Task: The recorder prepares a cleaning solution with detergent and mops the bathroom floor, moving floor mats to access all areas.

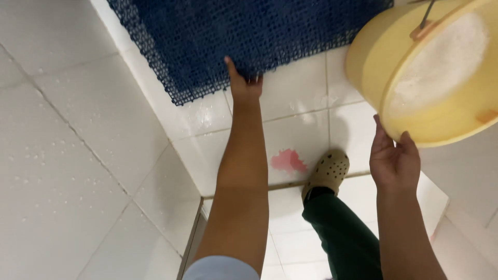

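The blue mesh mat (244,36) lies on the wet white tiled floor (295,93) at the far side. The left hand (244,85) grips its near edge, fingers curled under. To the right, the right hand (394,161) supports the rim of a tilted yellow bucket (394,62) with foamy water. Near, a beige clog (328,171) stands beside a pink stain (288,161).

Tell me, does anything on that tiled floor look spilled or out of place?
Yes. A pink patch sits on the white tile floor beside the beige clog, like a stain or spill. Water droplets dot the tiles, and the yellow bucket by the right hand is tipped, showing foamy white contents.
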